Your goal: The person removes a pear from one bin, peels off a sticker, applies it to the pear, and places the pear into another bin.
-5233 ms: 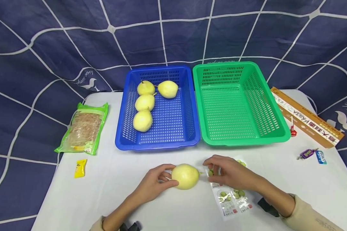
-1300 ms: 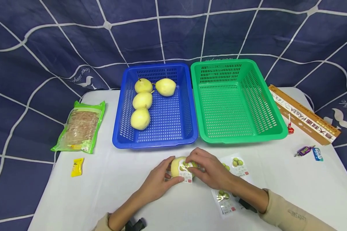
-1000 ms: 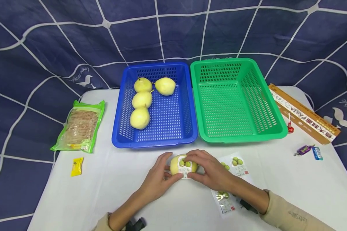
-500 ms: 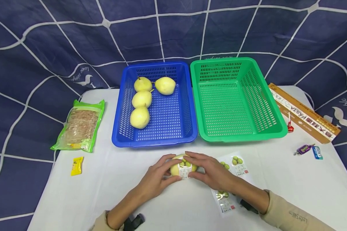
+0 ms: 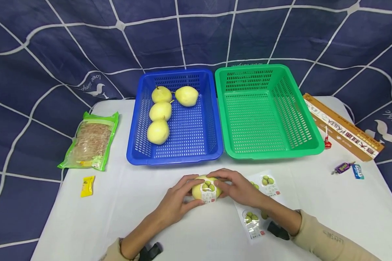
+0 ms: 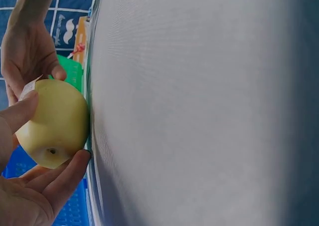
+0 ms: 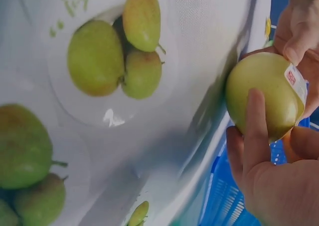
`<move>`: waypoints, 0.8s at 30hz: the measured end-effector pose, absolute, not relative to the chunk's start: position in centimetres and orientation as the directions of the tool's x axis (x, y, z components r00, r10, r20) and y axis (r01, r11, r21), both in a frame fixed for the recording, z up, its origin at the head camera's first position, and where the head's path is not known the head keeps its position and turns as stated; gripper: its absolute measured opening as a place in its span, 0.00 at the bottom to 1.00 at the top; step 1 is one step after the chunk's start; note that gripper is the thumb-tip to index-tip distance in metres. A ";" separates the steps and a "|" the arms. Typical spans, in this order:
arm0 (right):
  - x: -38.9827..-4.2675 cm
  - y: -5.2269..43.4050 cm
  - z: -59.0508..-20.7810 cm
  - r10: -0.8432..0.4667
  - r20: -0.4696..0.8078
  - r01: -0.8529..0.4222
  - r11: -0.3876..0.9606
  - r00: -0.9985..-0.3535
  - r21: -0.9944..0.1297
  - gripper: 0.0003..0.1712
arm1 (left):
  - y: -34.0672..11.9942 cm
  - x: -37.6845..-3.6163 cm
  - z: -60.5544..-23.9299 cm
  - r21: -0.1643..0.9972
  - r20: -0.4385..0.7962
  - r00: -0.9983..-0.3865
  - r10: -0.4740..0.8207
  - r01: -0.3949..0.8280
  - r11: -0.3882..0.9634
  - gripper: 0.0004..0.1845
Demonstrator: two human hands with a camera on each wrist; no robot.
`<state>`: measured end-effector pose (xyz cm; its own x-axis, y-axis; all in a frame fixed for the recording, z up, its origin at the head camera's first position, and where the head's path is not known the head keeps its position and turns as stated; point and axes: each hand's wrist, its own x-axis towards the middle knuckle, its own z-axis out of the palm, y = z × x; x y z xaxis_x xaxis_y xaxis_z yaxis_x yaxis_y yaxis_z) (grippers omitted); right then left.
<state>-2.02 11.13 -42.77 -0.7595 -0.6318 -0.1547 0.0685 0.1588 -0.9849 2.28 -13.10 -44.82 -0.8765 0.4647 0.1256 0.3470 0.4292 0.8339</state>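
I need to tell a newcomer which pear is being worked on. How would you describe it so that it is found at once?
Start at the blue basket on the white table; directly in front of it, near the table's front edge, both hands hold one yellow pear. Unlike the four bare pears lying in the basket, it stays outside it and carries a white sticker printed with green fruit.

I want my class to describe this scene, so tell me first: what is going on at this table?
A person holds a yellow pear on the white table with both hands. The left hand cups it while the right hand presses a pear-picture sticker onto its skin. A sheet of stickers lies beside it. Four pears sit in the blue basket; nothing shows in the green basket.
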 end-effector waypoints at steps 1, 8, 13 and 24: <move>-2.0 11.1 -42.7 -0.634 -0.160 0.083 0.150 -0.757 -0.985 0.18 | -13.1 2.3 -44.8 0.832 0.129 -0.875 0.466 0.352 0.430 0.30; -2.2 10.9 -42.6 -0.590 -0.222 0.169 0.144 -0.777 -0.975 0.17 | -13.3 2.2 -44.7 0.824 0.128 -0.863 0.488 0.367 0.432 0.28; -2.2 10.9 -42.6 -0.574 -0.244 0.182 0.164 -0.782 -0.970 0.17 | -13.3 2.1 -44.6 0.825 0.122 -0.862 0.493 0.364 0.432 0.28; -2.1 11.5 -43.2 -0.677 -0.063 -0.138 0.239 -0.734 -0.961 0.35 | -13.2 1.3 -44.6 0.899 0.006 -0.895 0.446 0.200 0.389 0.32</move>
